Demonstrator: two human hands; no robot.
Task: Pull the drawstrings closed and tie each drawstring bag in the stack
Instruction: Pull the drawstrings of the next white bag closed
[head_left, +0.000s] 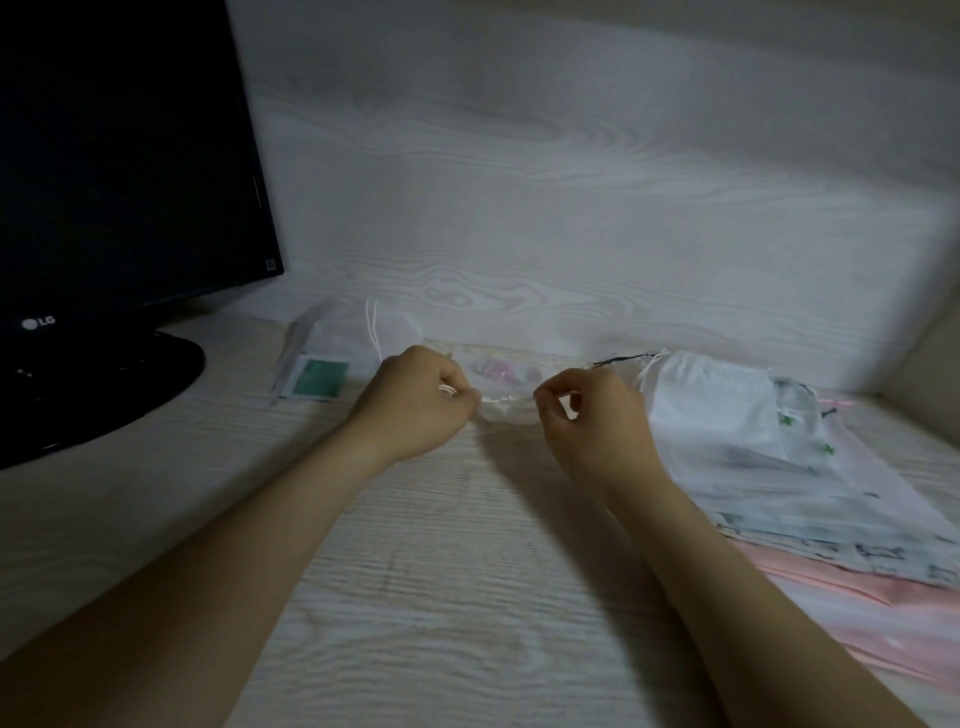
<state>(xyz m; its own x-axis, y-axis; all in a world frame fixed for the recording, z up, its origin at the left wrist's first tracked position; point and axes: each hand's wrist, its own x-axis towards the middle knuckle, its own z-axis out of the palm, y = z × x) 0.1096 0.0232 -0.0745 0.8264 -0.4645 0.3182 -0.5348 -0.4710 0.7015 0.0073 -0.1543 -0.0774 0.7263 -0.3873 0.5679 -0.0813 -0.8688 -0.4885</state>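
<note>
The closing pull seems to be in hand: a small translucent bag lies on the tabletop between the hands. The left hand has its fingers curled on a white drawstring, and the right hand pinches the bag's opposite edge with thumb and forefinger. The next move probably calls for drawing both ends outward until the mouth gathers, then knotting, before reaching for the stack just to the right.
</note>
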